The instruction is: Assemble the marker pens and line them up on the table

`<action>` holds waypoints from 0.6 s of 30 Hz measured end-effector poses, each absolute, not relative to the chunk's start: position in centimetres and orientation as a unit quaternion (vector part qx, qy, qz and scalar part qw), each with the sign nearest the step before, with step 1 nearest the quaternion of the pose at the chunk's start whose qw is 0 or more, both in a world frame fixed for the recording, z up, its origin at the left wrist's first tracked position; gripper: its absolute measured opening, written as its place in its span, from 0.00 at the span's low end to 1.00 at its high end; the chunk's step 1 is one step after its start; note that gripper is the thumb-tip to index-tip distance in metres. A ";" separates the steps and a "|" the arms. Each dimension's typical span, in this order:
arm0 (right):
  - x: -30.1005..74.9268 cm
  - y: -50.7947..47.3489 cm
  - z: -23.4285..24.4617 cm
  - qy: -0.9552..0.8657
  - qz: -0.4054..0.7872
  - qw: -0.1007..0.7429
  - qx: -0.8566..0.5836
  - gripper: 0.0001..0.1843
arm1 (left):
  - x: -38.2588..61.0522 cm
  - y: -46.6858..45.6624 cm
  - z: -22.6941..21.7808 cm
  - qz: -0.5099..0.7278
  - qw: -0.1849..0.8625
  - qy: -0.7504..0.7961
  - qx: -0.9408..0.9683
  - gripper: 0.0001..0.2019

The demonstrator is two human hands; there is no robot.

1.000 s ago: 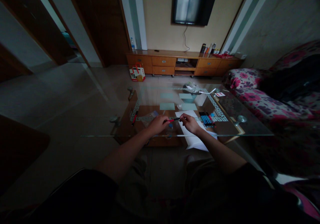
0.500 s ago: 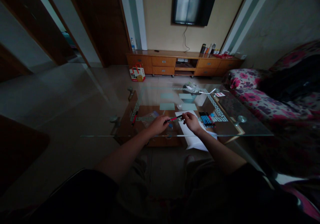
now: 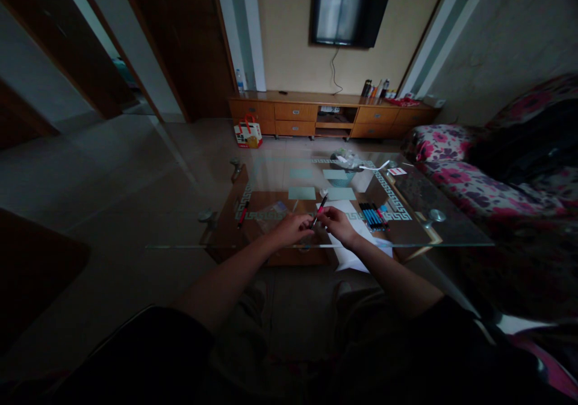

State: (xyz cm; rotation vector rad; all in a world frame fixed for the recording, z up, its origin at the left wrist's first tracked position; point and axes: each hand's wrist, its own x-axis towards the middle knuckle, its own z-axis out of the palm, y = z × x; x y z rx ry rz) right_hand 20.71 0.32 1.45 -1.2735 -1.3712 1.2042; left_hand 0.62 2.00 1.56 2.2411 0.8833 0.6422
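Note:
Over the near edge of a glass coffee table [image 3: 433, 231], both my hands meet on a red pen [image 3: 319, 209]. My left hand [image 3: 291, 229] is closed round the pen's lower end, and the pen points up and away to the right. My right hand [image 3: 336, 224] is closed beside it, fingertips touching the pen's middle. Under my right hand lies a white sheet of paper [image 3: 356, 254]. A row of blue pens [image 3: 373, 216] lies on the glass just right of my right hand.
Another red pen [image 3: 242, 215] lies at the table's left. Small pale cards [image 3: 301, 192] and a basket [image 3: 345, 161] sit further back. A floral sofa [image 3: 456, 173] stands right; a wooden TV cabinet [image 3: 332, 114] stands against the far wall.
The pen has swung from lying nearly level between my hands to pointing up and away. My right hand slid from the pen's far end in to its middle, close to my left hand.

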 end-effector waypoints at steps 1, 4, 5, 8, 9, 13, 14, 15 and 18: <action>20.5 0.3 1.5 -0.547 0.497 0.439 -0.511 0.19 | 0.6 2.0 1.4 0.239 0.320 0.336 0.853 0.12; 21.0 0.7 1.4 -0.535 0.493 0.425 -0.538 0.16 | 0.4 2.1 1.2 0.225 0.321 0.340 0.855 0.18; 21.7 1.0 1.4 -0.538 0.473 0.418 -0.559 0.15 | 0.4 2.1 1.1 0.220 0.319 0.343 0.856 0.20; 24.7 1.9 1.2 -0.571 0.335 0.372 -0.650 0.13 | 0.4 2.1 0.9 0.208 0.300 0.349 0.863 0.20; 26.0 2.2 1.1 -0.585 0.270 0.342 -0.684 0.13 | 0.3 2.2 0.9 0.206 0.291 0.350 0.866 0.19; 30.5 2.5 0.5 -0.592 0.105 0.220 -0.768 0.14 | 0.2 2.4 0.5 0.205 0.260 0.360 0.872 0.15; 31.3 2.5 0.4 -0.592 0.084 0.200 -0.776 0.15 | 0.1 2.5 0.4 0.206 0.253 0.363 0.873 0.15; 31.8 2.4 0.3 -0.590 0.067 0.182 -0.783 0.15 | 0.1 2.5 0.3 0.207 0.246 0.365 0.874 0.14; 32.4 2.4 0.0 -0.580 0.046 0.146 -0.800 0.16 | -0.2 2.6 0.3 0.206 0.236 0.363 0.877 0.13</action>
